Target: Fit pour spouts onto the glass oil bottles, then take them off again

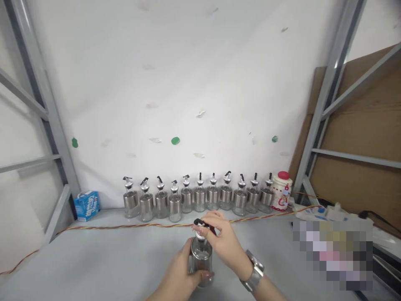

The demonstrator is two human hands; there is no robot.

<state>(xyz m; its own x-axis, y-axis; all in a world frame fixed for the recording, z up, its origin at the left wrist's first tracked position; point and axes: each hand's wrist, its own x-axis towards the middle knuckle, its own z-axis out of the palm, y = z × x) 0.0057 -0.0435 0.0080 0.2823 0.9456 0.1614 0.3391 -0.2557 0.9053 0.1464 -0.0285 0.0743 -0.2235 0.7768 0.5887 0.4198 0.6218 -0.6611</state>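
A glass oil bottle (202, 256) with a steel band stands close to me in the middle of the table. My left hand (178, 271) is wrapped round its body, with the thumb across the front. From above, my right hand (224, 239) has its thumb and fingers closed on the bottle's pour spout (200, 223), which has a black flip lid and a silver collar. The fingers partly hide the spout and the neck. Behind my hands, a row of several similar bottles (161, 202) stands upright along the wall, all with spouts fitted.
A blue box (87, 205) sits at the back left. At the right end of the row stands a white jar (281, 192) with a red lid. A twisted red and yellow wire (131, 227) crosses the table. A power strip (326, 213) and a blurred-out patch are at the right.
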